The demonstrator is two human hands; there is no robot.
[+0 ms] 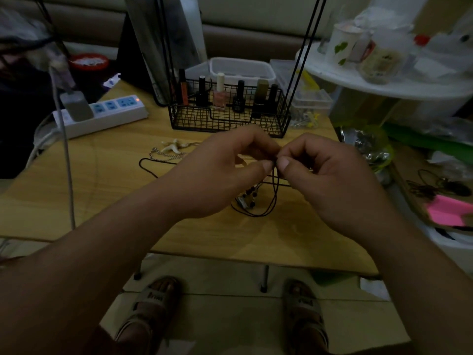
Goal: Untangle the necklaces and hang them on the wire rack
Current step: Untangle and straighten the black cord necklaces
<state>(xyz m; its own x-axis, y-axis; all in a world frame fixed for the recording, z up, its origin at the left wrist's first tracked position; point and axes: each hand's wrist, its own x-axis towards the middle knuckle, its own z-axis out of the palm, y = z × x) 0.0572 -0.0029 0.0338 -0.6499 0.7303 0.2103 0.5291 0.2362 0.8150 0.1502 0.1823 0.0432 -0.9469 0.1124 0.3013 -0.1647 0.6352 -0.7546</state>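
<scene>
While their thumbs and forefingers are meeting at the centre of the frame, the left hand (217, 175) and the right hand (332, 180) are both pinching the thin black cord necklace (275, 193), whose loops are hanging down to the pale wooden table (102, 201) beside some dark beads (249, 196). Left of the hands, a silver chain necklace (167, 154) is lying on the table. Above them, the black wire rack (227, 119) is holding nail-polish bottles (219, 94), and a white power strip (102, 116) is sitting at the upper left.

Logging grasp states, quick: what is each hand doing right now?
Left hand: pinches the black cord necklace between thumb and fingertips.
Right hand: pinches the same cord, right beside the left.
</scene>
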